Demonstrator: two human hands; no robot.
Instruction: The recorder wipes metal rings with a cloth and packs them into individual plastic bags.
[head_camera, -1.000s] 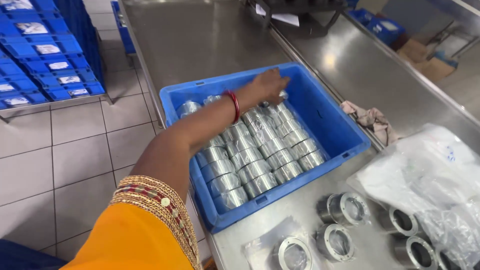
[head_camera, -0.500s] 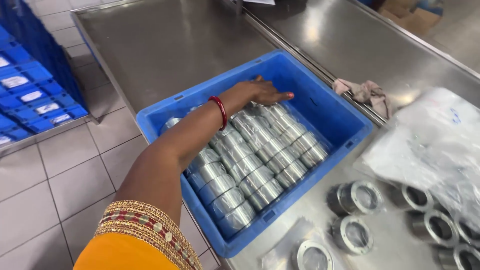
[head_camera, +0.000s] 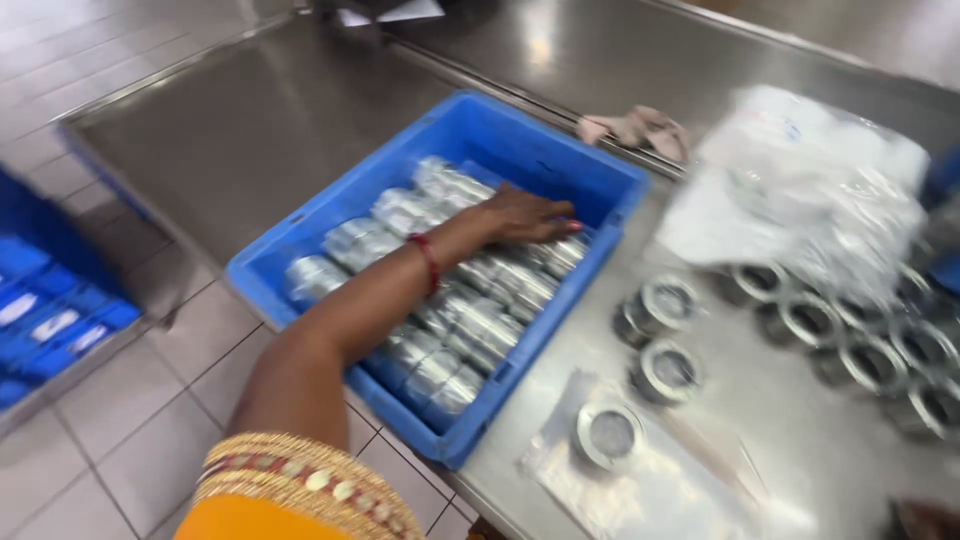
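Blue plastic crate (head_camera: 300, 250) at frame centre holds our wrapped metal rings (head_camera: 480, 320), and our left hand (head_camera: 525, 215) has slid from the far rows to the crate's right side, lying flat and unclenched on them, grasping nothing; our right hand is unseen.

Blurred, perhaps right hand (head_camera: 925, 520) at edge
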